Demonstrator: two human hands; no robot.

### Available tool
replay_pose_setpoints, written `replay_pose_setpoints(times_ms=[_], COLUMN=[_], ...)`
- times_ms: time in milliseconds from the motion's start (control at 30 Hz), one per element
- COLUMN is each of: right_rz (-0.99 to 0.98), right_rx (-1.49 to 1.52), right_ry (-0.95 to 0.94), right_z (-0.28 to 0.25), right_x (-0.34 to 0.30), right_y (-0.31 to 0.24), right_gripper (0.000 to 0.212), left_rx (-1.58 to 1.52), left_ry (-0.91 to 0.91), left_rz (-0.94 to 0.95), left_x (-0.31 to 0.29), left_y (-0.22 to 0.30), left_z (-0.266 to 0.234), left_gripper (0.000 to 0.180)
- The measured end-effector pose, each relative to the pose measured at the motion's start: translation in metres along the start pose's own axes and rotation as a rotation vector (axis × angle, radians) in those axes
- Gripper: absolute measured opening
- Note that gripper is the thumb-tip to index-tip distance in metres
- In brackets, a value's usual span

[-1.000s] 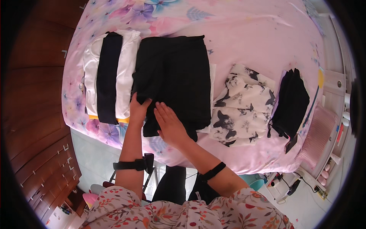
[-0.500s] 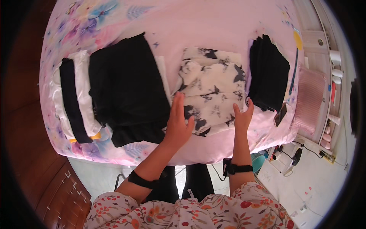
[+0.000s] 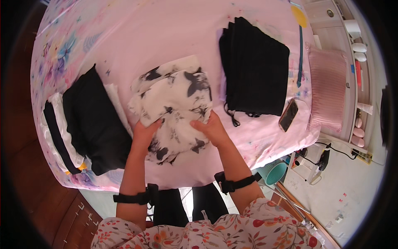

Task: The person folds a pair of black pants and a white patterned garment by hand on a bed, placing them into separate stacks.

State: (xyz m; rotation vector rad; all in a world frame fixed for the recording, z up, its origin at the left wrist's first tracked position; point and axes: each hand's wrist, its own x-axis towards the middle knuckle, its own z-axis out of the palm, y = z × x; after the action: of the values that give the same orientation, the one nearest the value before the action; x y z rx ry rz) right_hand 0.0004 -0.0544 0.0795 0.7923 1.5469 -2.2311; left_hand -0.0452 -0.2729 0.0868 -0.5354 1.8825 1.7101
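A folded white garment with black butterfly prints (image 3: 178,101) lies in front of me on the pink bed, bunched a little between my hands. At its left edge my left hand (image 3: 144,135) grips it, thumb on top and the fingers hidden beneath. On the right edge my right hand (image 3: 210,128) grips it the same way. Left of it sits a pile of folded black cloth (image 3: 93,120) with some white fabric under its edge. To the right is a stack of folded black clothing (image 3: 255,70) with a drawstring hanging from its near end.
A white satiny garment with a black band (image 3: 58,130) lies at the far left. A phone (image 3: 288,115) rests near the right stack, beside a pink ribbed pillow (image 3: 327,87). A teal bin (image 3: 275,173) stands on the floor. The floral bed sheet (image 3: 120,33) spreads behind the piles.
Both hands have gone from lying beside the butterfly-print garment to gripping its two sides. The garment is now more gathered. My view has turned and shifted to the right.
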Motion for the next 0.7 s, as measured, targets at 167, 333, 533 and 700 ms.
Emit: replay_pose_setpoints(times_ms=[167, 333, 533, 700], right_rz=[-0.106, -0.298, -0.33, -0.323], right_rx=[0.117, 0.001, -0.114, -0.752], right_ry=[-0.037, 0.16, 0.377, 0.825], right_z=[-0.045, -0.127, -0.231, -0.274], right_x=[-0.024, -0.046, -0.002, 0.034], right_y=[-0.08, -0.165, -0.174, -0.119], right_gripper=[0.045, 0.042, 0.043, 0.072], left_rx=[-0.355, -0.477, -0.149, 0.594], left_ry=[-0.055, -0.244, -0.366, 0.15], left_rz=[0.012, 0.111, 0.302, 0.428], left_x=[-0.014, 0.0, 0.068, 0.112], left_y=[0.056, 0.123, 0.133, 0.077], left_z=[0.065, 0.155, 0.261, 0.275], left_gripper=[0.042, 0.045, 0.059, 0.094])
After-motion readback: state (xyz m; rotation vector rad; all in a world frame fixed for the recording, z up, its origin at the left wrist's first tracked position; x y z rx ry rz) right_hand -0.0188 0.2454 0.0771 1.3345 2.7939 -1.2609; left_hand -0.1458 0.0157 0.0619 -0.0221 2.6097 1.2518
